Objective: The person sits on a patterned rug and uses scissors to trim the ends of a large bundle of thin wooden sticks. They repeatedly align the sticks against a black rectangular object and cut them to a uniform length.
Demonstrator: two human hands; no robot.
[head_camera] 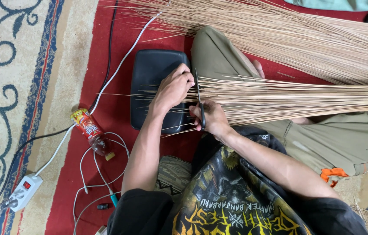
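On the red patterned carpet [105,100], a large fan of thin tan sticks [305,43] spreads above a smaller bundle of sticks [288,98] lying across the person's knee and a black tray [153,69]. Left hand [173,89] presses the bundle's ends, grip clamped on them; right hand [210,117] is clamped on black scissors [200,100], blades at the bundle beside the left fingers. Probable faults: blades nicking those fingers; the bundle splaying under uneven pressure; cut ends scattering off the tray.

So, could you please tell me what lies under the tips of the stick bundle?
A black tray on the red carpet sits under the stick bundle tips. The left hand and sticks cover part of its surface, so anything there is hidden.
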